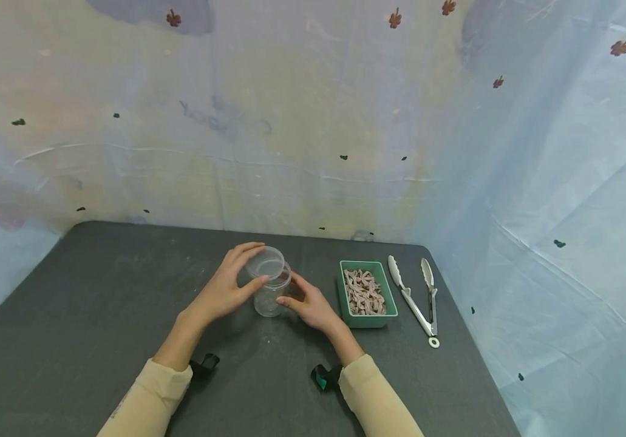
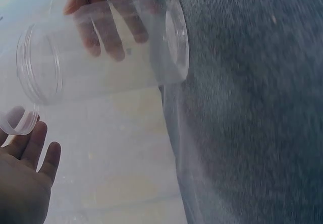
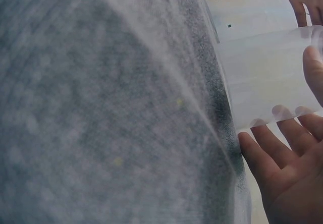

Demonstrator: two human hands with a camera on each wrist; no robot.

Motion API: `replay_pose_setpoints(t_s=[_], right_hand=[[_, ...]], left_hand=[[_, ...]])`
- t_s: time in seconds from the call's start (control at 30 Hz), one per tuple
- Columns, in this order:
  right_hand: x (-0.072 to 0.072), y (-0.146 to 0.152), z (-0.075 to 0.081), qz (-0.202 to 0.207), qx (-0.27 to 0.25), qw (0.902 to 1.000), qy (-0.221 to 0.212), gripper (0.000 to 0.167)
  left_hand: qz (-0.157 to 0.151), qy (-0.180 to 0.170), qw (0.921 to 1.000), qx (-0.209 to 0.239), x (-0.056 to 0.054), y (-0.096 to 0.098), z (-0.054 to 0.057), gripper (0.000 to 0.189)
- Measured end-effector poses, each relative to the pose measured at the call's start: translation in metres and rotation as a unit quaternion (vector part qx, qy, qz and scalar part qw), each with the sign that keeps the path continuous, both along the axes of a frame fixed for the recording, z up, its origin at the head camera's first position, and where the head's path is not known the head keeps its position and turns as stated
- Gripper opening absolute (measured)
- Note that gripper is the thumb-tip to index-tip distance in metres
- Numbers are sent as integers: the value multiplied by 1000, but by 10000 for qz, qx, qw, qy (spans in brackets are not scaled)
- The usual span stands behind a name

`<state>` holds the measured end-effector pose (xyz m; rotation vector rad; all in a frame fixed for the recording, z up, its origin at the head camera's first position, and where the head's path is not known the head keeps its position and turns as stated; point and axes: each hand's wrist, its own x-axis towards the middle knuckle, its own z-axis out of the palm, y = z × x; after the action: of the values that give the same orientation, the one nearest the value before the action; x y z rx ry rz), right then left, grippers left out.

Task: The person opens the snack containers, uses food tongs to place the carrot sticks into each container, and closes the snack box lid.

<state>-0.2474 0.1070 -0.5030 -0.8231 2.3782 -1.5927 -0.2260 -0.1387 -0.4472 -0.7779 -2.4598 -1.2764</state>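
Note:
A clear plastic jar (image 1: 268, 301) with a threaded mouth stands upright on the dark table. My right hand (image 1: 311, 305) holds it from the right, thumb in front and fingers behind; those fingers (image 2: 103, 30) show through the wall in the left wrist view. My left hand (image 1: 226, 285) grips a round clear lid (image 1: 266, 262) by its edge, thumb on the near side and fingers on the far side. The lid is tilted and overlaps the jar's mouth in the head view. From the left wrist, the lid (image 2: 20, 120) appears apart from the jar's threaded rim (image 2: 38, 65).
Right of the hands sits a green rectangular tub (image 1: 350, 320) full of greyish-pink strips (image 1: 366, 293). Metal tongs (image 1: 419, 312) lie spread beside it, near the table's right edge. A patterned plastic sheet (image 1: 291, 121) hangs behind the table (image 1: 99, 315) and down its right side.

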Motion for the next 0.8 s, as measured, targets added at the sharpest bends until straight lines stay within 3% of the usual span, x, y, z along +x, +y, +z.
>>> replay_pose_setpoints(t_s=[0.47,0.8], right_hand=[[0,-1,0,44,-115,9999,66,68],[0,1,-1,130,-177,9997,109,66]], left_hand=[[357,48,9993,-66,0,-30,-1,64],[467,21,9981,-398,0,-53,-7,64]])
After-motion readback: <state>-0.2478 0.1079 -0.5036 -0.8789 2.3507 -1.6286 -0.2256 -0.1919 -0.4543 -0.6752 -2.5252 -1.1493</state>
